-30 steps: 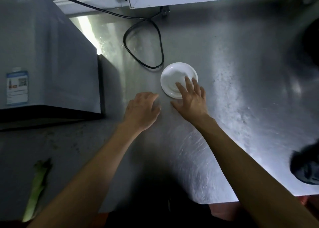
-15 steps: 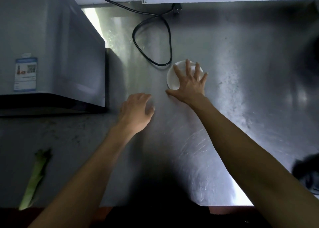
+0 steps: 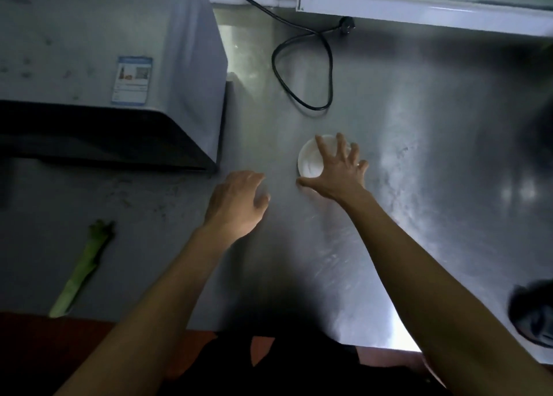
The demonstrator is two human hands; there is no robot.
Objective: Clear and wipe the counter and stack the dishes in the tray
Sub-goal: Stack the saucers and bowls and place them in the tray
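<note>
A small white dish [image 3: 308,160] lies on the steel counter [image 3: 419,186] near its middle. My right hand [image 3: 338,171] is spread over the dish's right half, fingers splayed across it and thumb at its near rim; much of the dish is hidden under the palm. My left hand [image 3: 236,204] hovers just left of the dish, fingers loosely curled, holding nothing.
A grey appliance [image 3: 104,66] with a blue label fills the left. A black power cord [image 3: 302,66] loops behind the dish. A green vegetable stalk [image 3: 80,267] lies at the near left. A dark round object [image 3: 532,314] sits at the right edge.
My right hand has slid forward from the dish's near rim to cover it with splayed fingers. The left hand stayed beside it. The view shifted.
</note>
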